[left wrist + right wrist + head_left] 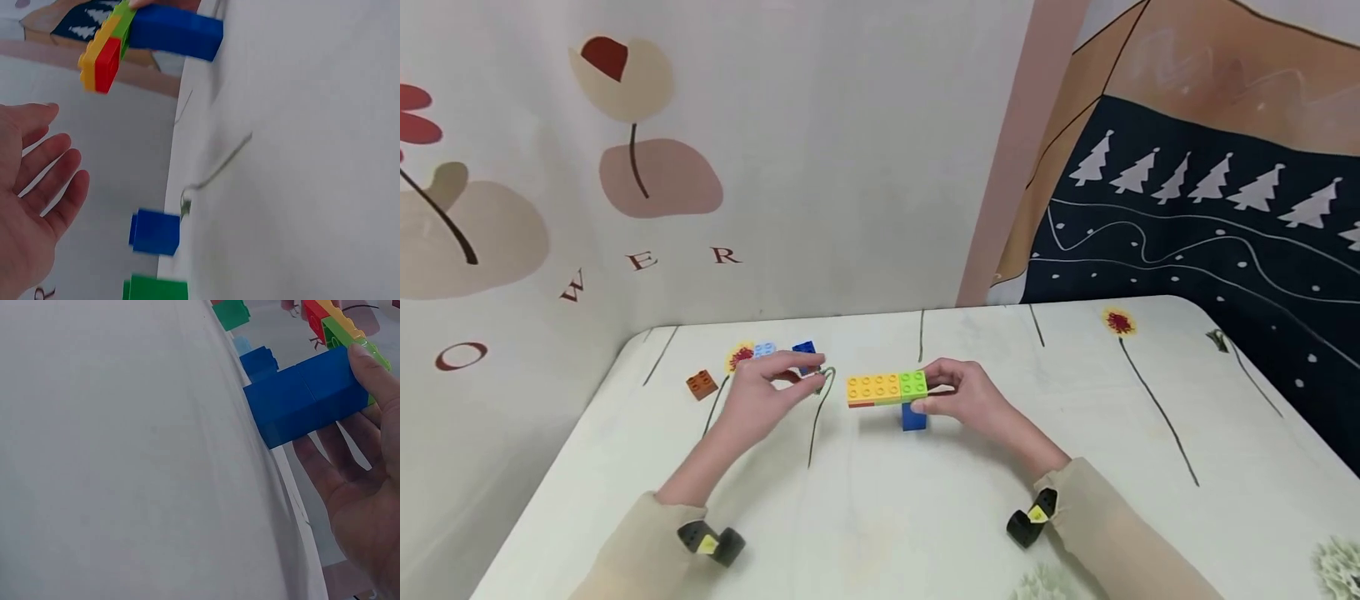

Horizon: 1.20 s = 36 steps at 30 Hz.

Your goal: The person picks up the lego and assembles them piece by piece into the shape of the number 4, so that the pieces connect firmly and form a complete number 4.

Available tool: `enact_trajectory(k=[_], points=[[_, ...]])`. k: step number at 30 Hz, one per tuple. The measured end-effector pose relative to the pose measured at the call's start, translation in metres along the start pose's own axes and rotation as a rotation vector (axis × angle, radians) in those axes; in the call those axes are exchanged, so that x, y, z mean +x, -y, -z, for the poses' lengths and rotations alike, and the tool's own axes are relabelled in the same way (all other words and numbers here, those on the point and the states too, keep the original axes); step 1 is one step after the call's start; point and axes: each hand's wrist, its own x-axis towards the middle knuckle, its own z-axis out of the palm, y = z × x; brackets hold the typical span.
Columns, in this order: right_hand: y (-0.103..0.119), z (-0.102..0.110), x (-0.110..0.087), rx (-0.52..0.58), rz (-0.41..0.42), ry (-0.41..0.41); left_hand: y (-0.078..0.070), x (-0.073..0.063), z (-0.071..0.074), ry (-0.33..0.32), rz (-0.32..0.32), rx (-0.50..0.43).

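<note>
My right hand grips a toy brick build at its right end. The build's top layer has a yellow brick beside a lime green brick. Under the yellow brick, a red brick shows at the free end. A column of blue bricks reaches down from the gripped end, with the right thumb at its top. To the left of the build, my left hand hovers with loosely bent fingers and nothing between them. A green brick is mostly hidden behind that hand in the head view.
On the table, a brown brick lies left of the left hand. Behind that hand are a light blue brick and a dark blue brick. A printed cloth wall rises along the table's far edge.
</note>
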Motion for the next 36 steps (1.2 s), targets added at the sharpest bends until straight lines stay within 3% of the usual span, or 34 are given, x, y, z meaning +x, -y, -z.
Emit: enact_trajectory(k=[7, 15, 20, 27, 36], points=[[0.002, 0.001, -0.002, -0.012, -0.04, -0.022, 0.019, -0.01, 0.032, -0.132, 0.145, -0.079], [0.001, 0.0, -0.002, -0.02, -0.062, -0.02, 0.038, -0.023, 0.052, -0.206, 0.251, 0.008], [0.002, 0.0, 0.001, -0.03, -0.029, 0.001, 0.05, -0.028, 0.052, -0.198, 0.296, 0.028], [0.005, -0.001, 0.003, -0.028, -0.015, 0.02, 0.065, -0.03, 0.048, -0.158, 0.31, 0.02], [0.002, 0.001, 0.001, -0.022, -0.001, 0.015, 0.073, -0.02, 0.037, -0.066, 0.299, -0.01]])
